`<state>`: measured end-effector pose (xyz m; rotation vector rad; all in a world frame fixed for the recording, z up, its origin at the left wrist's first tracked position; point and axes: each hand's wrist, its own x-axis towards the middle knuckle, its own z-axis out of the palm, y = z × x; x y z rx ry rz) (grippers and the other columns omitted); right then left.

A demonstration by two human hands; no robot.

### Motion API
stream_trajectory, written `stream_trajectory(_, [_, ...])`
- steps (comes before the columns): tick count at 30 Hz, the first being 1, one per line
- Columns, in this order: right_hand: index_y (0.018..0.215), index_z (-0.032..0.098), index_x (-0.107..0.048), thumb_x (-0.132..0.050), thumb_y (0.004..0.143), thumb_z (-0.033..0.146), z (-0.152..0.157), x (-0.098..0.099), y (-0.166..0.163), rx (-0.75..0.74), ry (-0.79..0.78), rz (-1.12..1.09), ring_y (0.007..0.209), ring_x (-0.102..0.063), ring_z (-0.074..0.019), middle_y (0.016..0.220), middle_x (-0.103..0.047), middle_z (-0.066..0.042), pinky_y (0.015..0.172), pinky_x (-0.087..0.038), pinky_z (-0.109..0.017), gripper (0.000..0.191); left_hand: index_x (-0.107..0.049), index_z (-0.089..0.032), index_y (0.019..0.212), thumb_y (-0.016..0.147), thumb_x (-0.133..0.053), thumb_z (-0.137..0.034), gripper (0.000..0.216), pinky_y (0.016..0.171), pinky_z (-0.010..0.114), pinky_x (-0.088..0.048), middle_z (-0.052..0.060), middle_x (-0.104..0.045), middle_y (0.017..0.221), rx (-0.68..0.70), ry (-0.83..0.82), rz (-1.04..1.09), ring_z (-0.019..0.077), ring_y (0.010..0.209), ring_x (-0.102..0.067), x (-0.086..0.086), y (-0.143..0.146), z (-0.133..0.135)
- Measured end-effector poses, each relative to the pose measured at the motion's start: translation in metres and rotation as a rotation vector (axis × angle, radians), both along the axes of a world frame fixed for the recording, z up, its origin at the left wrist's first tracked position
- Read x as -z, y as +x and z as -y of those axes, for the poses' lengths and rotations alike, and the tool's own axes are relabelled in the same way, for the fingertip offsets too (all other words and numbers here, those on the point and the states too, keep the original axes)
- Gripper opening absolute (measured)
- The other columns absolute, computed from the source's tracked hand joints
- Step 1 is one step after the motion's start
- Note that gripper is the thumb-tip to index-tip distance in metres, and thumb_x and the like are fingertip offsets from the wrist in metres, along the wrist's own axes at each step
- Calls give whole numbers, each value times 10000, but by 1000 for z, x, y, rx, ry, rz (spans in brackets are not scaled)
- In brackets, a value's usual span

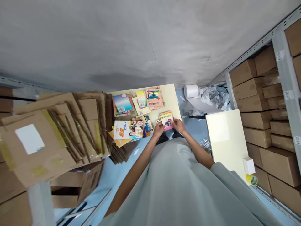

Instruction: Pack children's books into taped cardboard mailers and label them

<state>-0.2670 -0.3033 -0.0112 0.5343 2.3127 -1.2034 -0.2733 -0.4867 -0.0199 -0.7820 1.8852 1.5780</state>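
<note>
Between my two hands is a small stack of booklets [167, 120], the top one with a yellow and pink cover. My left hand [158, 129] grips its left lower edge, fingers closed. On the right edge, my right hand [179, 125] pinches the same stack. It is over the front edge of a cream table [172, 97]. Left of my left hand lies a pile of books, topped by a white book [128, 129] with a person on the cover. Farther back are a blue book [122, 103], a yellow booklet [141, 99] and a framed-picture booklet [154, 97].
Flattened cardboard boxes [58, 131] are stacked high on the left. To the right stand a second cream table [227, 135] with a white box [248, 165] and yellow tape [251, 180], a white roll [191, 91], and crumpled wrapping [215, 97]. Shelves of cartons [256, 128] line the right side.
</note>
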Motion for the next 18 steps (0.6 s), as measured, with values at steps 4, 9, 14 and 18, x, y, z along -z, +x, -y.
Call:
stream_trajectory(4, [1050, 185, -762, -666, 945, 241, -3, 7, 2, -34, -22, -19, 989, -715, -236, 1018, -800, -90, 935, -557, -324, 153, -690, -185, 858, 711, -805, -290, 214, 871, 387, -588, 49, -747, 812, -15, -27, 18, 259, 909, -737, -2, 7, -4])
stream_trajectory(9, [1004, 202, -757, -680, 938, 231, -8, 13, 6, -56, -102, -40, 888, -712, -216, 955, -801, -60, 856, -570, -306, 105, -698, -186, 908, 730, -814, -306, 244, 816, 396, -606, 51, -732, 821, -54, -70, 33, 255, 876, -737, -7, 13, -3])
stream_trajectory(14, [948, 205, -759, -658, 948, 226, -14, 19, 10, -45, -165, -55, 846, -731, -214, 946, -804, -51, 847, -580, -317, 104, -733, -180, 974, 742, -794, -237, 246, 835, 411, -617, 70, -762, 906, -93, -74, 19, 253, 895, -744, -11, 19, -5])
stream_trajectory(18, [968, 210, -774, -659, 947, 256, -17, 25, 13, -34, -190, -64, 878, -750, -237, 960, -809, -59, 881, -594, -350, 126, -750, -178, 1012, 741, -797, -250, 284, 838, 370, -613, 74, -772, 975, -121, -53, -5, 227, 907, -734, -11, 27, -7])
